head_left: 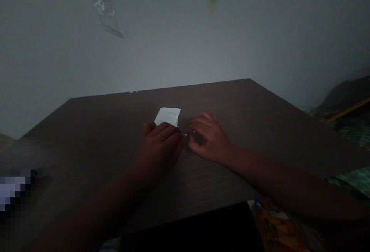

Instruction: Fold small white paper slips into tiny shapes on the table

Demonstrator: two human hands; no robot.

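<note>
Pressing down with fingers together, the left hand (pixel 162 142) covers the near part of a small white folded paper sheet (pixel 168 116) at the middle of the dark brown wood-grain table (pixel 245 120). The right hand (pixel 206 138), just right of it, pinches a white corner. A slack pinch in this dim light could let the fold skew.

Bare forearms (pixel 274 182), left grip (pixel 162 146), right grip (pixel 206 136)
</note>
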